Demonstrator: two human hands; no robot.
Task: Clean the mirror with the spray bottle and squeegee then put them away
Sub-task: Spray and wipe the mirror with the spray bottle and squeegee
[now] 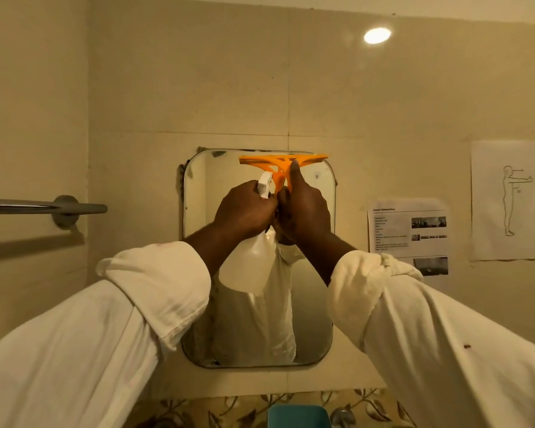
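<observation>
Squeegee (283, 160) at mirror (318, 211) top edge, right hand (303, 208) gripping handle, thumb bracing for a downward pull; left hand (244, 208) holds bottle (250, 261) clear.

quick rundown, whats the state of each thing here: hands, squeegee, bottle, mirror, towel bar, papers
left hand: shut on the spray bottle
right hand: grip closed on the squeegee, thumb up along its handle
squeegee: raised, blade level at the mirror's top edge
spray bottle: held up before the mirror
mirror: hung on the wall
towel bar: bare
papers: stuck to the wall
</observation>
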